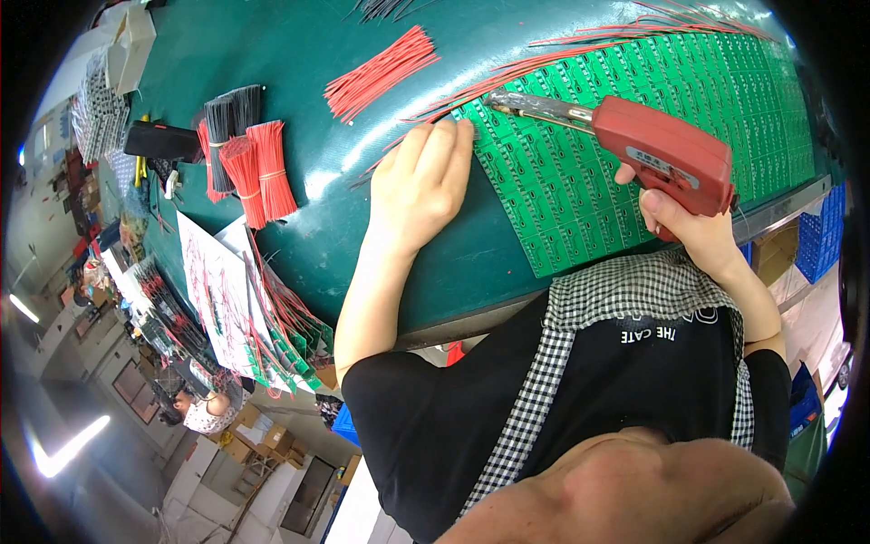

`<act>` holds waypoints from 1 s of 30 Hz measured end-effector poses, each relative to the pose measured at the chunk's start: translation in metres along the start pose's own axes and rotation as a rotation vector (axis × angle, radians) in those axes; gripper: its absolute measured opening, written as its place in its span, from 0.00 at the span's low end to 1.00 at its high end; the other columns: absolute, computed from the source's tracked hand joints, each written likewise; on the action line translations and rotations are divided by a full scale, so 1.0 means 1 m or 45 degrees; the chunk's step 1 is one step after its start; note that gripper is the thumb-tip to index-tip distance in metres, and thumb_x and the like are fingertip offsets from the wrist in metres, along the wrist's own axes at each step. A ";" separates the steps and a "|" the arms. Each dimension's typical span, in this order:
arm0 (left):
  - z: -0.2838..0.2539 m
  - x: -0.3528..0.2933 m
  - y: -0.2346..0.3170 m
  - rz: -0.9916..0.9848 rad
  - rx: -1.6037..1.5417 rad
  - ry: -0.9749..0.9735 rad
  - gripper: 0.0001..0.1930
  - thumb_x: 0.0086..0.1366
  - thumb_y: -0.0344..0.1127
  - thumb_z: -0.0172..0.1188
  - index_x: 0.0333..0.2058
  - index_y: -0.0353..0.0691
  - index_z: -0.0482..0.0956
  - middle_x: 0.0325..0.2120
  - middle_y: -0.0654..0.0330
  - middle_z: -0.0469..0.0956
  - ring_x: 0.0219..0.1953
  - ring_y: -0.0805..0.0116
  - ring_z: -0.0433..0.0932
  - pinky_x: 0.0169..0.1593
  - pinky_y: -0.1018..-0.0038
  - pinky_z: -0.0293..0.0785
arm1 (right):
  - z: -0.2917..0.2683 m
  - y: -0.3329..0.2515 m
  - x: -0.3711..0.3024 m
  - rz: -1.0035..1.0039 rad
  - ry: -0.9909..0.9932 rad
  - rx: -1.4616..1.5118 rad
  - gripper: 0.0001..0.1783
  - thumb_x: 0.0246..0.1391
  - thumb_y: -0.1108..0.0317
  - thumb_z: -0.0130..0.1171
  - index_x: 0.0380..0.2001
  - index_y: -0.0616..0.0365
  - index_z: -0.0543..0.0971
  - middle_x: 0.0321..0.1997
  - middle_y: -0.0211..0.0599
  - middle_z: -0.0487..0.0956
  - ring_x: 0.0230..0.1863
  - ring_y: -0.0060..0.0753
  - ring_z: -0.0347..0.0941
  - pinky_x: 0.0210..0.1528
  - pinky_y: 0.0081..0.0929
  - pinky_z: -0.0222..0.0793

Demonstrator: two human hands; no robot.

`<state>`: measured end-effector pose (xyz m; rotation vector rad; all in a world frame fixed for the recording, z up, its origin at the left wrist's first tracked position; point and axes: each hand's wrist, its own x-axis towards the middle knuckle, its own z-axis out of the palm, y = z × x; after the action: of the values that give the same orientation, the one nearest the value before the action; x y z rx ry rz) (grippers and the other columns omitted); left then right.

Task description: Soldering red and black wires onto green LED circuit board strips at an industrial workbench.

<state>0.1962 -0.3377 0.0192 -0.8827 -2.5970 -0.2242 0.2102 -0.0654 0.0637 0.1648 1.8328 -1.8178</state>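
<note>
My right hand [684, 222] grips the handle of a red soldering gun [666, 150]. The gun's metal tip [507, 100] points left, over the upper left corner of a large green panel of circuit boards [616, 154]. Right by that corner, my left hand [421, 177] is closed, with its fingers curled down and their tips mostly hidden. A thin red wire [367, 172] sticks out on the far side of this hand, which seems to pinch it. More loose red wires [535, 65] lie along the panel's far edge.
On the green table [435, 281] lie a bundle of red wires [381, 74], tied red bundles [272, 168] and black bundles [234, 118]. Boards with wires attached [281, 344] hang at the table's left edge on white sheets. Blue crates [820, 236] stand at right. Another person [204, 408] sits far off.
</note>
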 end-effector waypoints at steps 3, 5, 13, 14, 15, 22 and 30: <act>0.002 0.003 0.002 0.041 -0.017 -0.033 0.15 0.40 0.26 0.56 0.33 0.34 0.77 0.27 0.60 0.71 0.27 0.69 0.72 0.28 0.76 0.71 | 0.003 -0.001 -0.001 0.024 0.001 0.008 0.15 0.46 0.69 0.61 0.39 0.58 0.75 0.34 0.27 0.78 0.21 0.12 0.66 0.23 0.12 0.65; 0.006 0.002 0.003 0.062 -0.025 -0.043 0.15 0.40 0.26 0.56 0.33 0.34 0.77 0.27 0.60 0.71 0.27 0.69 0.72 0.28 0.76 0.70 | 0.002 0.001 -0.002 0.014 -0.004 0.028 0.15 0.46 0.69 0.61 0.39 0.58 0.75 0.33 0.27 0.77 0.21 0.12 0.66 0.23 0.13 0.65; 0.007 0.001 0.000 0.109 0.022 -0.068 0.12 0.45 0.29 0.56 0.32 0.35 0.75 0.28 0.62 0.71 0.28 0.72 0.70 0.29 0.80 0.69 | 0.001 0.002 -0.002 0.031 -0.032 0.042 0.15 0.45 0.68 0.63 0.36 0.60 0.74 0.28 0.28 0.76 0.22 0.14 0.67 0.24 0.14 0.66; 0.007 0.001 0.000 0.109 0.021 -0.067 0.12 0.45 0.29 0.56 0.32 0.35 0.75 0.28 0.62 0.71 0.28 0.72 0.70 0.29 0.80 0.69 | 0.000 0.003 -0.002 0.036 -0.034 0.038 0.15 0.45 0.68 0.64 0.36 0.60 0.74 0.28 0.28 0.75 0.22 0.15 0.68 0.24 0.14 0.66; 0.007 0.000 0.000 0.100 0.023 -0.075 0.12 0.45 0.29 0.56 0.32 0.35 0.75 0.28 0.61 0.71 0.28 0.72 0.70 0.29 0.80 0.69 | -0.001 0.004 -0.002 0.041 -0.036 0.033 0.15 0.44 0.68 0.64 0.36 0.60 0.74 0.28 0.28 0.75 0.23 0.15 0.68 0.24 0.15 0.66; 0.008 0.001 0.001 0.080 0.034 -0.105 0.12 0.45 0.29 0.55 0.32 0.34 0.75 0.29 0.60 0.70 0.28 0.72 0.70 0.29 0.80 0.69 | -0.004 0.007 -0.005 0.113 0.018 -0.131 0.20 0.42 0.66 0.66 0.39 0.59 0.73 0.31 0.28 0.76 0.29 0.15 0.70 0.29 0.16 0.68; 0.007 0.002 0.001 0.077 0.040 -0.100 0.12 0.45 0.29 0.55 0.32 0.34 0.74 0.29 0.60 0.70 0.28 0.71 0.70 0.29 0.80 0.69 | 0.001 -0.004 -0.003 0.079 -0.054 0.030 0.19 0.43 0.67 0.65 0.39 0.59 0.73 0.35 0.30 0.77 0.34 0.16 0.70 0.34 0.17 0.68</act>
<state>0.1931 -0.3335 0.0139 -0.9755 -2.6333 -0.1339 0.2111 -0.0657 0.0688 0.1888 1.7589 -1.7873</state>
